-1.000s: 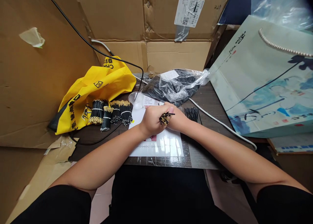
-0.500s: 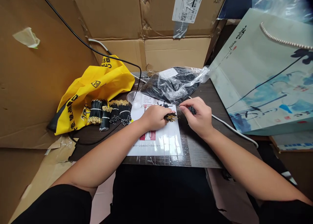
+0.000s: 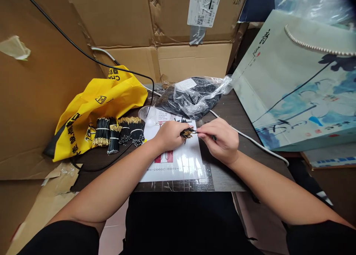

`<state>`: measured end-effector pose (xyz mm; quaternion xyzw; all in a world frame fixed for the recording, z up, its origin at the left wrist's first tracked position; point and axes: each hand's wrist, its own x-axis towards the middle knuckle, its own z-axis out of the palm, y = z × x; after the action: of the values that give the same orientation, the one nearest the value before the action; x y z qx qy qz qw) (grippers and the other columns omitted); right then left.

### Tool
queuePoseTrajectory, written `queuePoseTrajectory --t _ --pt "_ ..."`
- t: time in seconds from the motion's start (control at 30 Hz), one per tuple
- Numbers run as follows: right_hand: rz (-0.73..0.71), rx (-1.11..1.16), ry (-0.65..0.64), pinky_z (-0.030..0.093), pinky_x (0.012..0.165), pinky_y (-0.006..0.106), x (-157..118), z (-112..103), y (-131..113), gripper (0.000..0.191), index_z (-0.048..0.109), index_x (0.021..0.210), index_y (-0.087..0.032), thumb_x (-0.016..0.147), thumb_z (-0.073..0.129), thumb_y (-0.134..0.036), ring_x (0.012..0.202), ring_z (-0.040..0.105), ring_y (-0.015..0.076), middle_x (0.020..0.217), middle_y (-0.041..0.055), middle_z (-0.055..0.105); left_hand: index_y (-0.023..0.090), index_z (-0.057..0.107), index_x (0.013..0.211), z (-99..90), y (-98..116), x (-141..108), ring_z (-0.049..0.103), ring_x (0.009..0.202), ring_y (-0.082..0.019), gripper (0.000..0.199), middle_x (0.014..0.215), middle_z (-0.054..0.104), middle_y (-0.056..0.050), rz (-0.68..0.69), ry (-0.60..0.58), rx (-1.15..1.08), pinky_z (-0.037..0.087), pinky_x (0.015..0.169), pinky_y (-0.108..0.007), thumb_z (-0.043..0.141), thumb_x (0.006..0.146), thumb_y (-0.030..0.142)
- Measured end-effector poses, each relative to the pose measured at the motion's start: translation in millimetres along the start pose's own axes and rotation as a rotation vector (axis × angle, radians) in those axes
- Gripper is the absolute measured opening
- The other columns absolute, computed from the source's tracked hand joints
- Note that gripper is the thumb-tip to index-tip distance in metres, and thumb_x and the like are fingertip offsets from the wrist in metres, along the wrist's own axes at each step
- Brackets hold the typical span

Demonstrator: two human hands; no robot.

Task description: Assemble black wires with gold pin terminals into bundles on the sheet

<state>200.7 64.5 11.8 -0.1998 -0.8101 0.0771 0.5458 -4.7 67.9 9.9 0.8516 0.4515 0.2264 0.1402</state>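
My left hand [image 3: 172, 135] is closed around a bunch of short black wires [image 3: 188, 133] whose gold ends point right. Beside it, my right hand [image 3: 221, 140] pinches a thin dark piece at the tip of the bunch, probably one wire. Both hands are above a printed sheet [image 3: 178, 171] on the dark table. A few loose black pieces [image 3: 182, 120] lie on the sheet behind my left hand. Several banded wire bundles stand at the left, among them a large one [image 3: 101, 132] and a smaller one [image 3: 114, 139].
Behind the hands lies a clear plastic bag [image 3: 191, 95] of black items, with a clear round container [image 3: 147, 116] beside it. A yellow bag [image 3: 102, 95] is at the left, a patterned paper bag [image 3: 303, 88] at the right. A white cable [image 3: 250, 137] crosses the table.
My right hand has moved to the wire bunch and its fingertips now meet the gold ends. The whole view has shifted slightly, so the objects appear further left.
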Motion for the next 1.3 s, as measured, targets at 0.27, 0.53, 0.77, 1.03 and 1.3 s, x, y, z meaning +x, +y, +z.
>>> queuePoseTrajectory --t 0.27,0.53,0.77,1.03,1.3 --pt "-0.027 0.018 0.063 0.052 0.070 0.033 -1 0 -2 0.024 0.069 0.102 -0.023 0.080 0.073 -0.013 0.074 0.068 0.0166 0.086 0.0021 0.074 0.017 0.062 0.072 0.7 2 0 0.056 0.061 -0.014 0.019 0.069 0.066 -0.002 -0.001 -0.011 0.000 0.034 0.059 -0.025 0.049 0.083 0.025" --pt "-0.026 -0.031 0.012 0.052 0.069 0.034 -1 -2 -1 0.016 0.069 0.098 -0.022 0.082 0.072 -0.019 0.073 0.067 0.0171 0.083 0.0032 0.073 0.017 0.063 0.074 1.2 1 1 0.057 0.062 -0.014 0.020 0.069 0.067 -0.003 0.005 -0.002 0.020 0.035 0.060 -0.025 0.048 0.084 0.026" --pt "-0.136 -0.078 -0.015 0.051 0.066 0.032 2 -7 -2 0.017 0.066 0.098 -0.022 0.082 0.071 -0.020 0.071 0.066 0.0155 0.081 0.0021 0.072 0.018 0.066 0.077 -2.1 11 -2 0.059 0.063 -0.014 0.023 0.071 0.068 -0.002 -0.002 -0.017 0.053 0.035 0.060 -0.025 0.049 0.086 0.030" --pt "-0.209 -0.151 -0.121 0.049 0.064 0.031 10 -18 -2 0.011 0.063 0.091 -0.020 0.083 0.070 -0.021 0.069 0.061 0.0143 0.080 0.0027 0.071 0.019 0.065 0.076 -16.0 35 -4 0.059 0.063 -0.016 0.024 0.069 0.068 -0.002 -0.097 -0.114 0.124 0.031 0.059 -0.027 0.049 0.087 0.032" --pt "-0.158 -0.151 -0.204 0.049 0.068 0.032 -1 -5 5 0.019 0.066 0.102 -0.019 0.084 0.070 -0.023 0.076 0.061 0.0159 0.089 0.0038 0.073 0.020 0.068 0.080 -8.1 21 -17 0.057 0.062 -0.015 0.022 0.069 0.067 -0.001 -0.211 -0.082 0.048 0.034 0.059 -0.026 0.049 0.085 0.027"
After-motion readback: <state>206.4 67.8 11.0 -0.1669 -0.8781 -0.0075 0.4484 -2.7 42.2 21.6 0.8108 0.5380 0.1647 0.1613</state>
